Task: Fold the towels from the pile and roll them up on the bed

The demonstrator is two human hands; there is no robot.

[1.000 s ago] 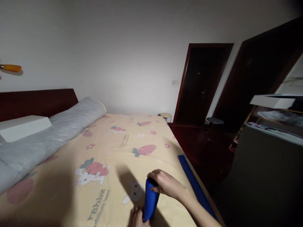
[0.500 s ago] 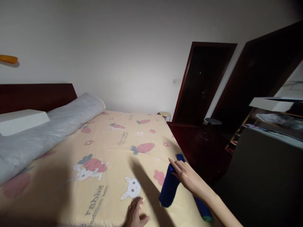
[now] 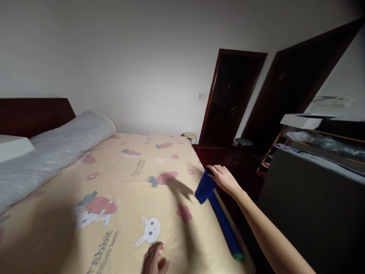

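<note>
My right hand (image 3: 224, 178) grips the top end of a short rolled blue cloth (image 3: 204, 188) and holds it tilted in the air above the right edge of the bed (image 3: 128, 198). Right under it a longer blue roll (image 3: 224, 224) lies along that bed edge. At the bottom of the view my left hand (image 3: 154, 260) rests with loosely spread fingers on the yellow sheet printed with rabbits and carrots.
A grey rolled quilt (image 3: 57, 148) lies along the dark headboard (image 3: 31, 114) at the left, with a white box (image 3: 11, 146) beside it. Two small round stools (image 3: 241, 142) stand by the dark doors. A shelf and a grey covered block (image 3: 313, 198) fill the right side.
My right hand has lifted the short blue roll from in front of me and carried it up and to the right, over the bed's edge. My left hand let go of it and dropped onto the sheet.
</note>
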